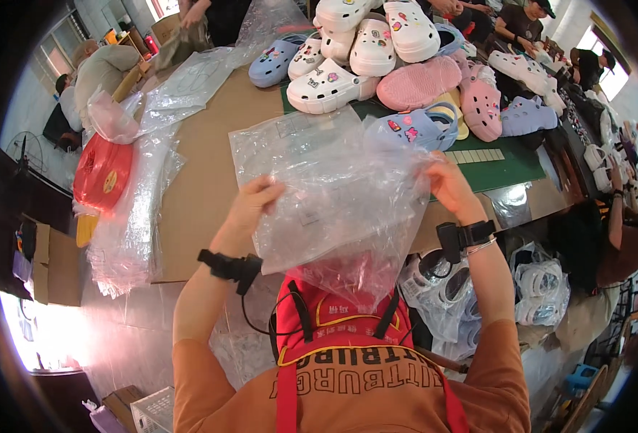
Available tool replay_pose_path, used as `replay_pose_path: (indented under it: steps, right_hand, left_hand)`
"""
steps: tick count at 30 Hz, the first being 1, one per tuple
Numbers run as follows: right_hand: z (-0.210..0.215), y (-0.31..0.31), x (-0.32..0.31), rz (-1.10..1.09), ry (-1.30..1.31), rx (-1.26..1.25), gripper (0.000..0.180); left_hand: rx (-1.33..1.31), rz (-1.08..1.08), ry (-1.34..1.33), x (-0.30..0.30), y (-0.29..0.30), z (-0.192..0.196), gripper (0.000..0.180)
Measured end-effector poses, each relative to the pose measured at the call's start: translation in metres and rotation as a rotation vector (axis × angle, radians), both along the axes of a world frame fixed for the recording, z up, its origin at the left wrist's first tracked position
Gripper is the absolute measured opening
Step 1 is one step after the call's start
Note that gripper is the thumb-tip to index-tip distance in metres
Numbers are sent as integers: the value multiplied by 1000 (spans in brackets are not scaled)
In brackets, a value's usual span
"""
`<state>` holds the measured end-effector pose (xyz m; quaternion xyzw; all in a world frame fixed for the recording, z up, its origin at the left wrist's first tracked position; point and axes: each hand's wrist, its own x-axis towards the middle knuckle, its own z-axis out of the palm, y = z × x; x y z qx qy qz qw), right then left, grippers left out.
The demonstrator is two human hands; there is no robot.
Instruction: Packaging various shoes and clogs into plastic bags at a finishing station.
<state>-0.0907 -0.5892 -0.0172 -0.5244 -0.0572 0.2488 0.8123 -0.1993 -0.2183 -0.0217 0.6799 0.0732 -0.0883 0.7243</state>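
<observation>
clear plastic point(333, 213) between one left hand point(254, 202), one right hand point(450, 186)

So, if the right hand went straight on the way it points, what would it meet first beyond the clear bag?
Probably the nearest light-blue clog, just past the clear bag the right hand holds, though depth is hard to judge.

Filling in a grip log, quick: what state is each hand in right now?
Left hand: closed, holding the clear plastic bag at its left side.
Right hand: closed, holding it at its right side.
</observation>
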Motion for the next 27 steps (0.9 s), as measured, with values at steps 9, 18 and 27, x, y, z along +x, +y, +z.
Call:
replay_pose_path:
  steps: [9, 18, 27]
  right_hand:
    - [7, 37, -5, -120, 103, 218, 32]
    - [23, 66, -34, 109, -339, -271, 48]
    - [61, 89, -65, 114, -714, -357, 35]
  left_hand:
    - [-120, 319, -170, -36, -1, 21, 18]
    - [740, 111, -192, -25, 36, 41, 42]
    - [1055, -259, -784, 24, -40, 93, 25]
